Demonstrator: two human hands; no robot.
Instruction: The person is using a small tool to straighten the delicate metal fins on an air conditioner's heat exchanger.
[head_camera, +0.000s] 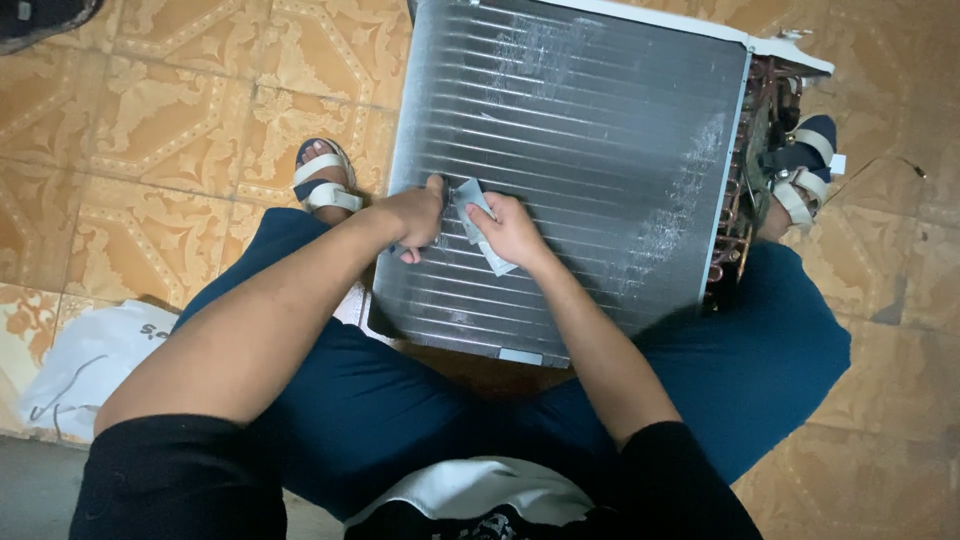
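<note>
A finned metal coil panel (590, 130) of an air-conditioner unit lies between my knees, its fins grey and patchy in places. My left hand (415, 218) rests on the panel's left part, fingers curled, and touches a small grey-white piece (470, 196). My right hand (510, 232) grips that same piece, which looks like a folded cloth or strip, against the fins. Copper tubing (745, 180) shows along the panel's right edge.
I sit on a patterned orange tile floor (150, 120) with a sandalled foot on each side of the unit: one (322, 180) on the left, the other (805, 170) on the right. A white plastic bag (90, 360) lies at my left. A thin wire (880, 165) lies at the right.
</note>
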